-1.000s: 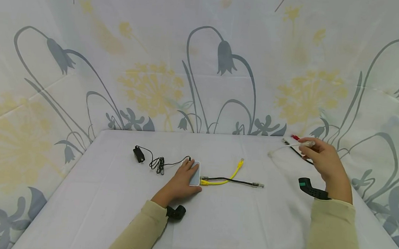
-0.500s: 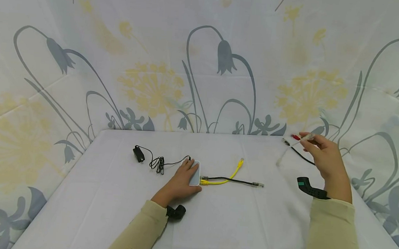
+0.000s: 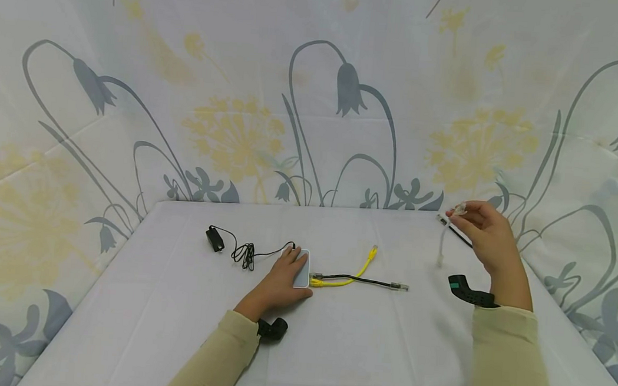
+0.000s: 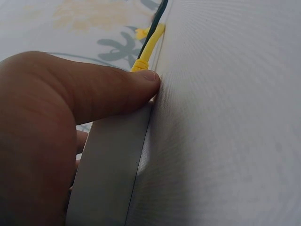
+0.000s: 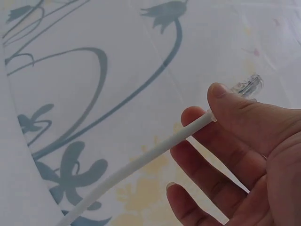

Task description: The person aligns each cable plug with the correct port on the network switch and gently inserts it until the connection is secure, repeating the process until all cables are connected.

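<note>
My left hand point(image 3: 282, 277) holds a small white box point(image 3: 302, 272), fingers over its top and thumb along its near side. In the left wrist view the thumb presses the end of the box's pale side wall point(image 4: 113, 165). A yellow network cable point(image 3: 366, 264) and a short black network cable point(image 3: 359, 277) meet the box's right side; whether both are plugged in, I cannot tell. At the back right, my right hand point(image 3: 492, 242) pinches a white network cable point(image 5: 136, 165) by its clear plug point(image 5: 249, 86). The cable's other end hangs down above the table.
A black power adapter point(image 3: 214, 239) lies left of the box, its coiled cord point(image 3: 244, 255) running to the box's far side. Another black cable point(image 3: 456, 233) lies near the table's back right edge, partly behind the right hand. A flowered cloth point(image 3: 313, 128) hangs behind the table.
My right hand has moved slightly left, and the white cable has swung from slanting to hanging nearly straight down. The red cable end behind is now largely hidden. My left hand stays put.
</note>
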`<state>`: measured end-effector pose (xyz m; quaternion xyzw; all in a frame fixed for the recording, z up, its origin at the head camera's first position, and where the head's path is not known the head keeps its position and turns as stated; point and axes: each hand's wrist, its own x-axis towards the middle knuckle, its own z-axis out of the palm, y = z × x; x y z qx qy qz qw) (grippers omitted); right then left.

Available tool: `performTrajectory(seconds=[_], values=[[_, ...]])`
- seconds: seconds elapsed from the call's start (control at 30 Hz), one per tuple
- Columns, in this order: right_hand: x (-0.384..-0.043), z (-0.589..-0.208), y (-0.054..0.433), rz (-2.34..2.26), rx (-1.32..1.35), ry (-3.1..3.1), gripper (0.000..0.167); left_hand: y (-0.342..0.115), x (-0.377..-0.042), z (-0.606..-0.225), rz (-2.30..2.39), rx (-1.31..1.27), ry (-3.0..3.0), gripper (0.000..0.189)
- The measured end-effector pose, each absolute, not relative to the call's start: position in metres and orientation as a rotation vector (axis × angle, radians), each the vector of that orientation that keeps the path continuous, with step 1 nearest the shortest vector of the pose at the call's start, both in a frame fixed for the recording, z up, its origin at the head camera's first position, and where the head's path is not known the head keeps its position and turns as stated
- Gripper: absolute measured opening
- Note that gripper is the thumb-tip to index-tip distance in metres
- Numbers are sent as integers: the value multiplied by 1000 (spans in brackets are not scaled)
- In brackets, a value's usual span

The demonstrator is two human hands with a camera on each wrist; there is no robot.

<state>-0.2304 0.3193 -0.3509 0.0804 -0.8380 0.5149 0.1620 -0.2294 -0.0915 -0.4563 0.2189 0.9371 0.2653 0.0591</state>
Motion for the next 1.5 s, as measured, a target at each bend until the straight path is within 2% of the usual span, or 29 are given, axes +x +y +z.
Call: performTrajectory(seconds=[0.27, 0.47, 1.03, 1.5], values=[[-242, -359, 293, 1303, 219, -2521, 46, -92, -229, -456, 788, 651, 2842, 82], [-252, -369, 270, 1237, 266, -2538, 50, -91, -229, -455, 789, 665, 2838, 83], [-266, -410, 219, 1334, 430, -2689, 41, -92, -230, -458, 811, 676, 2835, 82], [-266, -428, 201, 1322, 561, -2732, 38, -93, -231, -457, 789, 695, 2847, 82]])
